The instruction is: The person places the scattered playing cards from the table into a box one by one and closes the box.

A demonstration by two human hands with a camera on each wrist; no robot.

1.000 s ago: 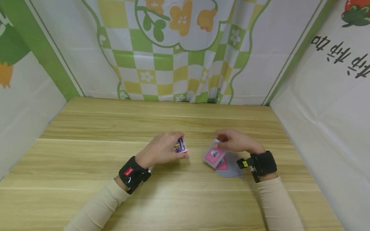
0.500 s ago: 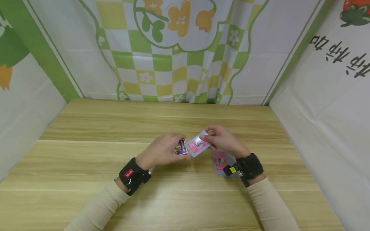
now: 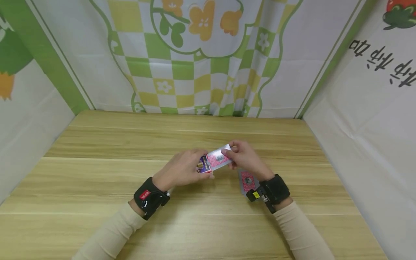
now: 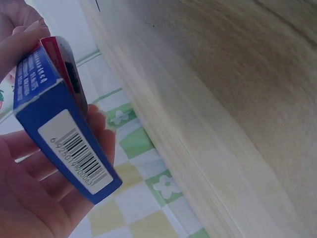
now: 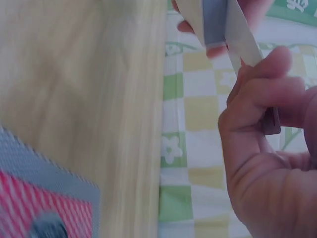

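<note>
My left hand (image 3: 182, 168) grips a small blue card box (image 3: 203, 164), which has a barcode on its end panel (image 4: 77, 151) in the left wrist view. Between the thumb and fingers of my right hand (image 3: 245, 159) is a stack of red-backed playing cards (image 3: 218, 158), tilted and held above the table. Its near end meets the right-hand end of the box; how far it goes inside, I cannot tell. More playing cards (image 3: 247, 180) lie face down on the table below my right wrist, partly hidden by the wrist strap.
The wooden table (image 3: 113, 144) stretches around both hands. A checkered, flowered curtain (image 3: 201, 72) hangs behind its far edge, with white printed cloth (image 3: 367, 108) along the right side. Both wrists wear black straps.
My right hand has lifted a stack of cards from the pile and carried it left to the box end, turning it to line up. My left hand has stayed nearly still.
</note>
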